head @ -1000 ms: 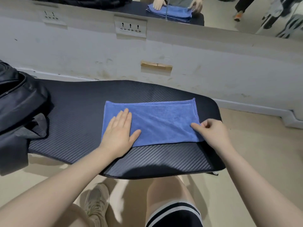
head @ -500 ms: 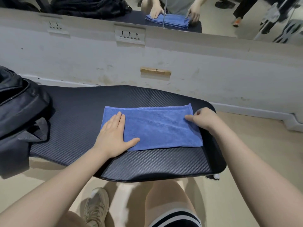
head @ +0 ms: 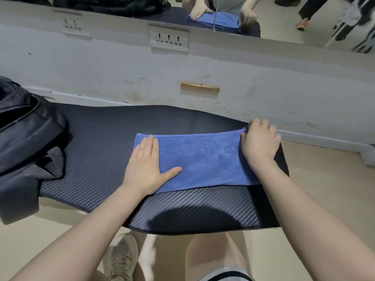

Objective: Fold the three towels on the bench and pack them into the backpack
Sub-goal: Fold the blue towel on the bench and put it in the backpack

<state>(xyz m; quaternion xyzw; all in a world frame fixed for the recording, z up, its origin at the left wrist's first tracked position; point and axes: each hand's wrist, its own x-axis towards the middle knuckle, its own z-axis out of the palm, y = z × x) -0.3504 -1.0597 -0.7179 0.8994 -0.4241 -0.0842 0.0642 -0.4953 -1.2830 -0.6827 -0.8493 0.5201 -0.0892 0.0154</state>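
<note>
Gym-like room, padded black bench (head: 97, 138), wall mirror (head: 304, 21), scuffed white wall (head: 101, 74), power sockets (head: 168, 40)

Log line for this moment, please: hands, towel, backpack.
left hand: flat on blue towel | right hand: fingers curled at towel's far right corner | towel: folded, on bench | backpack: left end of bench

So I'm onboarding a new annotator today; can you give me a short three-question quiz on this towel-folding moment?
1. True or false: the left hand lies flat on the blue towel.
2. Which end of the towel does the right hand grip? A. its right end B. its left end C. its near edge
3. Fill in: the black backpack sits at the ____ end of the bench.

Key: 1 true; 2 A; 3 left.
</note>
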